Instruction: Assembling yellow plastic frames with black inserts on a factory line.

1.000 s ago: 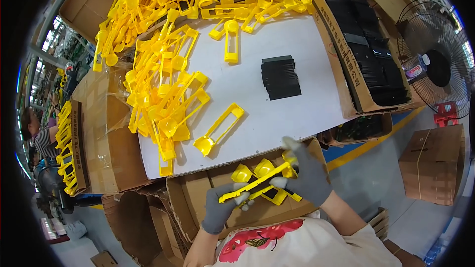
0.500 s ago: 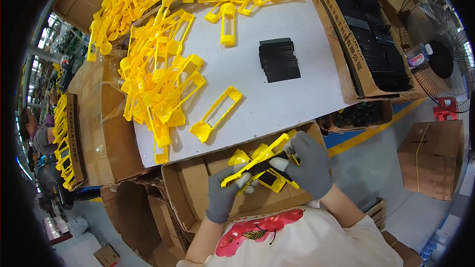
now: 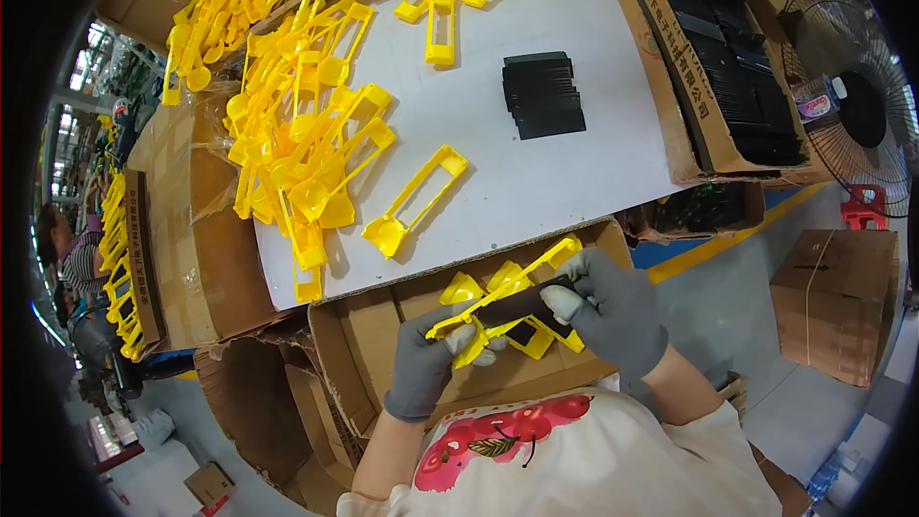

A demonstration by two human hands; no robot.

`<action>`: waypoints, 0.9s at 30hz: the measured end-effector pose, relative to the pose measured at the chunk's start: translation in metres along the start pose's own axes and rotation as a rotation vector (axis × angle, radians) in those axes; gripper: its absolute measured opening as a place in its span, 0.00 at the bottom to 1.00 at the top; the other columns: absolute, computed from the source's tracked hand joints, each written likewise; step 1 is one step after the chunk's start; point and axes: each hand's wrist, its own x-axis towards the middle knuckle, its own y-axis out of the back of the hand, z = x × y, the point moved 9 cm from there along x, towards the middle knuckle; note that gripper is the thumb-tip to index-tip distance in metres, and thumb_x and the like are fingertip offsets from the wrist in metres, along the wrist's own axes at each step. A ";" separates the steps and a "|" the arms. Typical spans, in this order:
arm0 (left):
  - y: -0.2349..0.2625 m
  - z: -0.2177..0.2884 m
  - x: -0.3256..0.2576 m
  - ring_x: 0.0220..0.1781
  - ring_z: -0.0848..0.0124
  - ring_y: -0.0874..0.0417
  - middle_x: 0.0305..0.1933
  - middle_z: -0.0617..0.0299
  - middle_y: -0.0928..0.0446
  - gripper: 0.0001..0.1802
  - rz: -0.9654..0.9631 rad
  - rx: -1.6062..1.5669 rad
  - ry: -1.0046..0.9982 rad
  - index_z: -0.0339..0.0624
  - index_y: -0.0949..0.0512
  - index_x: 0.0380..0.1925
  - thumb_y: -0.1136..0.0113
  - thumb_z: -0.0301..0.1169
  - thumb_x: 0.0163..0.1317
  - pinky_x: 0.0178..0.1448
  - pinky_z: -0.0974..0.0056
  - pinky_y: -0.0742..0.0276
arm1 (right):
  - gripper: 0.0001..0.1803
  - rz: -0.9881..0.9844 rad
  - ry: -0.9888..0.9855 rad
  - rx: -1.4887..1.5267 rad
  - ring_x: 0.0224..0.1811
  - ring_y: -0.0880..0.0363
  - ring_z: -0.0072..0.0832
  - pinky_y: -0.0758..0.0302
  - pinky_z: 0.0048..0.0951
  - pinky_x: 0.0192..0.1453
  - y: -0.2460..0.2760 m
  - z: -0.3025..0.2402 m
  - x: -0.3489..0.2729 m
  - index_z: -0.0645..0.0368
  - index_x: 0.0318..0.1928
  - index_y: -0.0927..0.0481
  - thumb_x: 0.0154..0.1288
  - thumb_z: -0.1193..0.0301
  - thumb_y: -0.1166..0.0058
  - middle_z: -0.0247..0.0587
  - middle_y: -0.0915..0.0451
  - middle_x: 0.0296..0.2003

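Evidently, work is partly through: at the left of the white table, a heap of yellow frames is left with bare windows, while a single yellow frame is gripped by the closed fingers of the left hand. Below, frames with dark inserts are gathered in an open carton. A black panel, laid along the held frame, is pinched by the curled right hand; its seating cannot be judged. Beyond, stacked black panels remain unused. Dark printing is borne by the far-left carton and right-hand carton; a coloured label, by a bottle.
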 end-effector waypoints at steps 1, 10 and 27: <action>-0.001 0.001 0.000 0.39 0.61 0.14 0.44 0.46 0.19 0.23 0.001 0.011 -0.005 0.29 0.26 0.55 0.42 0.31 0.61 0.38 0.65 0.15 | 0.14 0.002 -0.002 0.002 0.21 0.20 0.36 0.27 0.31 0.25 0.001 -0.003 -0.002 0.58 0.38 0.25 0.60 0.63 0.37 0.43 0.20 0.23; -0.012 0.001 0.000 0.39 0.59 0.14 0.44 0.45 0.20 0.19 -0.031 0.007 -0.001 0.27 0.27 0.55 0.49 0.21 0.64 0.38 0.64 0.15 | 0.12 0.033 0.132 -0.005 0.21 0.20 0.38 0.28 0.35 0.24 -0.006 -0.006 0.001 0.57 0.39 0.25 0.62 0.65 0.39 0.43 0.21 0.20; 0.026 -0.022 -0.024 0.32 0.66 0.14 0.35 0.50 0.18 0.15 0.006 0.238 0.119 0.26 0.23 0.48 0.40 0.20 0.60 0.30 0.70 0.17 | 0.12 -0.264 0.060 0.054 0.23 0.20 0.33 0.24 0.28 0.31 -0.067 0.040 -0.036 0.56 0.36 0.19 0.56 0.63 0.34 0.40 0.20 0.22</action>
